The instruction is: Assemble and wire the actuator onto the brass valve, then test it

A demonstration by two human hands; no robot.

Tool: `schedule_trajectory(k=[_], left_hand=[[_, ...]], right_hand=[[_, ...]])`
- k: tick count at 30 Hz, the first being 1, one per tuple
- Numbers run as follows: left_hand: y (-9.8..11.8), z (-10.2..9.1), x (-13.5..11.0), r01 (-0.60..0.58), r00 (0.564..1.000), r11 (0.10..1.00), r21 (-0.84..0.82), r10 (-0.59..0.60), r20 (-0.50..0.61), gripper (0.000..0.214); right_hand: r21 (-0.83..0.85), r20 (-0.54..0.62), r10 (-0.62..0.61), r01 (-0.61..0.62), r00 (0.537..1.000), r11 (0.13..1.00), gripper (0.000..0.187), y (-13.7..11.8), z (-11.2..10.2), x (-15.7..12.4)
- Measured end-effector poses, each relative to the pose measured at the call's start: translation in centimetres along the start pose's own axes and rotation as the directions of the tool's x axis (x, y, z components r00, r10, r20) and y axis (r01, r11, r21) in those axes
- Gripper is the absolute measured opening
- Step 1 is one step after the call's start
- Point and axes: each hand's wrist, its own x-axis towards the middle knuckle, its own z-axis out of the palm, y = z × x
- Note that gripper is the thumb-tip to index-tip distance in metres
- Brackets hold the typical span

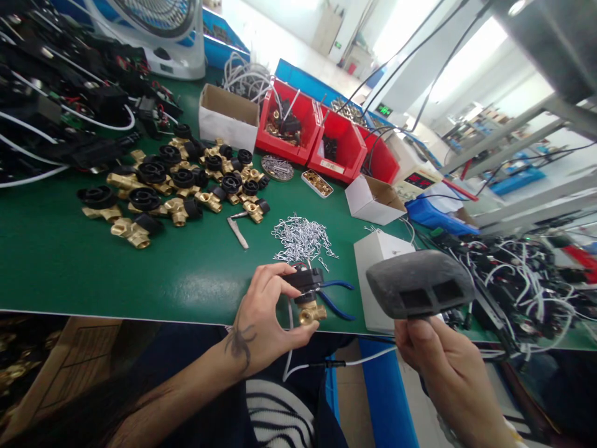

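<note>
My left hand (265, 311) is closed around a brass valve (310, 311) topped by a black housing, near the table's front edge. A white cable with a black connector (326, 364) hangs below it. Just behind the valve lie pliers with blue handles (338, 305), their jaws hidden. My right hand (443, 354) grips the handle of a grey handheld barcode scanner (420, 283), raised in front of a white box (380, 274). Beyond my left hand is a loose pile of wire hairpin clips (302, 238).
Brass valves with black caps (180, 180) crowd the table's left side, beside black housings with cables (56, 99). A small bent tool (239, 233) lies nearby. Red bins (289, 140), an open carton (228, 118) and a fan (181, 56) stand behind. More cabled parts (527, 286) lie right.
</note>
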Motion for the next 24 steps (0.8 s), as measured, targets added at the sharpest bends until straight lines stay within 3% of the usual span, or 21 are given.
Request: schedule_trajectory(k=[1, 5, 9, 11, 13, 18, 24], left_hand=[[0.0, 0.0, 0.0, -0.002, 1.0, 1.0, 0.002, 0.002, -0.002, 0.032], [0.0, -0.1, 0.1, 0.0, 1.0, 1.0, 0.011, 0.0, -0.008, 0.032], [0.2, -0.3, 0.0, 0.013, 0.999, 1.0, 0.024, -0.014, 0.035, 0.032], [0.2, -0.3, -0.2, 0.007, 0.999, 0.999, 0.035, -0.009, 0.042, 0.031], [0.2, -0.2, -0.2, -0.006, 0.999, 0.999, 0.044, 0.004, 0.045, 0.03], [0.0, -0.2, 0.0, -0.029, 0.998, 0.999, 0.042, 0.027, 0.054, 0.036], [0.2, -0.3, 0.1, 0.015, 0.998, 1.0, 0.016, -0.016, 0.063, 0.03]], right_hand=[[-0.006, 0.011, 0.014, -0.014, 1.0, 1.0, 0.052, 0.1, 0.1, 0.0], [-0.045, 0.235, 0.048, -0.038, 0.971, 0.998, 0.047, 0.6, 0.7, 0.0], [0.128, 0.035, 0.096, -0.1, 0.995, 0.987, 0.034, 0.4, 0.0, -0.2], [0.212, 0.004, 0.128, -0.126, 0.992, 0.969, 0.026, 0.1, 0.0, -0.1], [0.267, 0.077, 0.087, -0.105, 0.993, 0.958, 0.026, -0.2, 0.7, 0.3], [0.36, 0.269, -0.19, 0.084, 0.944, 0.929, 0.033, 0.3, 3.7, 2.6], [0.446, 0.297, -0.231, 0.079, 0.926, 0.891, 0.036, 1.1, 4.7, 4.2]])
